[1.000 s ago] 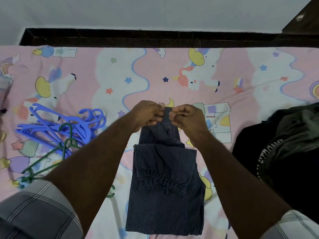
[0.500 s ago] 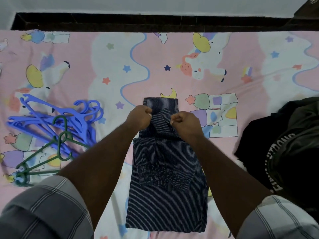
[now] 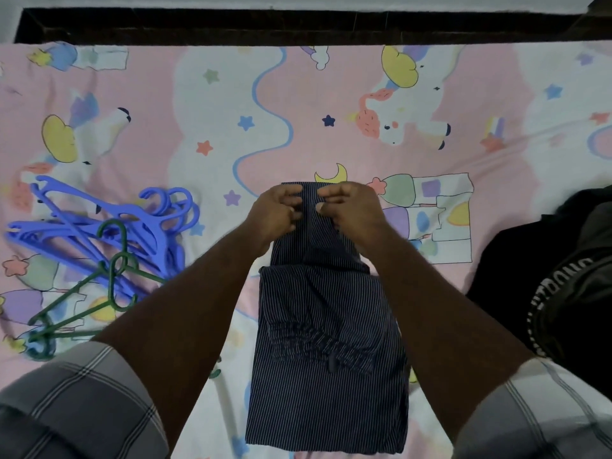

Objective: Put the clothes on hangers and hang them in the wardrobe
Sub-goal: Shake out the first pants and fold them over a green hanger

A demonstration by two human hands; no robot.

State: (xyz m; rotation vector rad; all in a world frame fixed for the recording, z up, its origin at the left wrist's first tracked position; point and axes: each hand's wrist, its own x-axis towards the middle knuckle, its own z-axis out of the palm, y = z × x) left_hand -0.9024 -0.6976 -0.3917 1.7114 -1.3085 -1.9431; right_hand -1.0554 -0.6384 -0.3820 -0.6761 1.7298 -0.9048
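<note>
Dark blue pinstriped trousers (image 3: 328, 376) lie folded on the bed in front of me, the narrow leg end pointing away. My left hand (image 3: 276, 215) and my right hand (image 3: 347, 210) both pinch that far end, a small gap of cloth between their fingertips. A pile of several blue plastic hangers (image 3: 99, 226) lies to the left on the sheet, with green hangers (image 3: 82, 299) partly on top of and beside it. The wardrobe is out of sight.
The bed carries a pink and white cartoon sheet (image 3: 364, 104). A heap of black clothes with white lettering (image 3: 556, 293) fills the right edge. A dark wooden bed frame (image 3: 298, 26) runs along the far side against a pale wall.
Both hands drew back toward me along the trouser leg, then moved out again to its far end. The leg now lies flatter on the sheet.
</note>
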